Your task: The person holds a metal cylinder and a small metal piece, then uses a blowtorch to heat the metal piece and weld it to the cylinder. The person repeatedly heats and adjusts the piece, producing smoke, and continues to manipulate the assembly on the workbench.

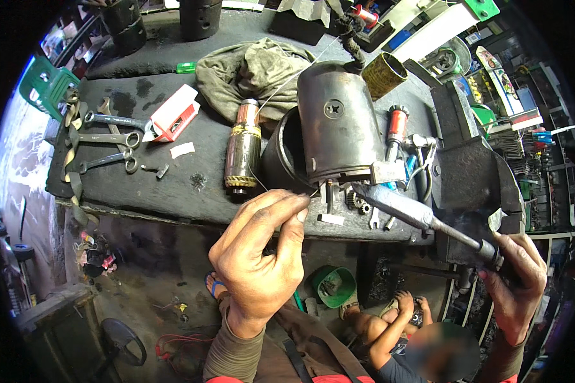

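My left hand (pixel 262 249) is closed in a pinch on a thin solder wire (pixel 257 179), whose short end sticks out past the fingertips. My right hand (pixel 517 281) grips the handle of a big soldering iron (pixel 457 235). Its broad tip lies by the lower rim of a metal motor housing (pixel 335 121), close to a bracket on that rim. Whether the tip touches the metal I cannot tell. Left of the housing an armature (pixel 243 150) with a copper commutator stands upright on the dark workbench (pixel 172 166). A dark open cylinder (pixel 284 150) sits partly behind the housing.
Several wrenches (pixel 108 137) and a red-and-white box (pixel 174 113) lie at the left. A crumpled cloth (pixel 255 67) is behind the armature. Small gears (pixel 358 202) and a red-handled tool (pixel 397 124) are at the right. Another person (pixel 390 345) sits low, near a green bucket (pixel 336 287).
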Available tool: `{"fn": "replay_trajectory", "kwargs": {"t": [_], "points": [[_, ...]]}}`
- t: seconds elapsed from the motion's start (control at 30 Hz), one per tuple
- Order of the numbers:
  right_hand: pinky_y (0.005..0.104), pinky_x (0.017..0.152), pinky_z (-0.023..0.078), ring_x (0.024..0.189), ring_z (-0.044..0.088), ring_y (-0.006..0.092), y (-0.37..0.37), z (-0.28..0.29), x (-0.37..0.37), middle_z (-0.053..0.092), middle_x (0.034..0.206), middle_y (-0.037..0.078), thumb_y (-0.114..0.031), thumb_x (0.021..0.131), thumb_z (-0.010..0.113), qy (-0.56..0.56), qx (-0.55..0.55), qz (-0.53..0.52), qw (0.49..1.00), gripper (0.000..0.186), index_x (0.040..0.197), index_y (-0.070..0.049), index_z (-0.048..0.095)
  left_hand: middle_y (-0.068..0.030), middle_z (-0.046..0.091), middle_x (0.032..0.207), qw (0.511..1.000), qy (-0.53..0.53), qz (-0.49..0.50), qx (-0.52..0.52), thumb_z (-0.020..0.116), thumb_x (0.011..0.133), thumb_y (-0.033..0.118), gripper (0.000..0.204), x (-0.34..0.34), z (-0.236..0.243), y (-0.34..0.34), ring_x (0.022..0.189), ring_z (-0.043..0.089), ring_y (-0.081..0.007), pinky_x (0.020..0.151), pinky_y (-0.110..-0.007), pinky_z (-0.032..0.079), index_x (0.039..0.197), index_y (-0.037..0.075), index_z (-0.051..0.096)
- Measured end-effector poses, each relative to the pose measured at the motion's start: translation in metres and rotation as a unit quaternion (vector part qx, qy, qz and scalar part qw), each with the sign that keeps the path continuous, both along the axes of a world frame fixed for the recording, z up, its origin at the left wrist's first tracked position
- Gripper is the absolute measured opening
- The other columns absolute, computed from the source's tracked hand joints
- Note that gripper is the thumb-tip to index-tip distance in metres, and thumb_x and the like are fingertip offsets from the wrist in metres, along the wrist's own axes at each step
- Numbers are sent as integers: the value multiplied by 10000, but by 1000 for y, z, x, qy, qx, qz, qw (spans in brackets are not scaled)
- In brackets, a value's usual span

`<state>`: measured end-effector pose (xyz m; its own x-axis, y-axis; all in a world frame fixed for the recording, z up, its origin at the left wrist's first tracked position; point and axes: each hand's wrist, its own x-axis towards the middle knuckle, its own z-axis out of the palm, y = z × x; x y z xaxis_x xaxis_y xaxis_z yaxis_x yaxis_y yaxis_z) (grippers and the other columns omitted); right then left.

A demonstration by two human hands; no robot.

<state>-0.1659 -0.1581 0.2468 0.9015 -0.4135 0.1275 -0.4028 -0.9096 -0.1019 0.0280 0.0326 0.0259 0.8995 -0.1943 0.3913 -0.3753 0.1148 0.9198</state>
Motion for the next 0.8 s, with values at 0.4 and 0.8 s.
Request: {"fn": "replay_trajectory", "kwargs": {"t": [0.4,0.8], "points": [[348,781,534,893,687,261,7,6,28,701,1010,162,-8,581,860,30,-65,43,996,641,1209,49,745,-134,767,938,998,34,-4,-53,770,839,-127,173,-1,-9,-8,914,770,-264,848,-352,597,978,-30,741],[337,731,507,905,654,235,3,8,30,690,1050,140,19,619,851,43,-139,100,984,644,1253,40,740,-130,749,946,997,44,-15,-63,757,822,-139,229,2,-9,-10,897,756,-276,820,-349,585,1012,-13,738]]}}
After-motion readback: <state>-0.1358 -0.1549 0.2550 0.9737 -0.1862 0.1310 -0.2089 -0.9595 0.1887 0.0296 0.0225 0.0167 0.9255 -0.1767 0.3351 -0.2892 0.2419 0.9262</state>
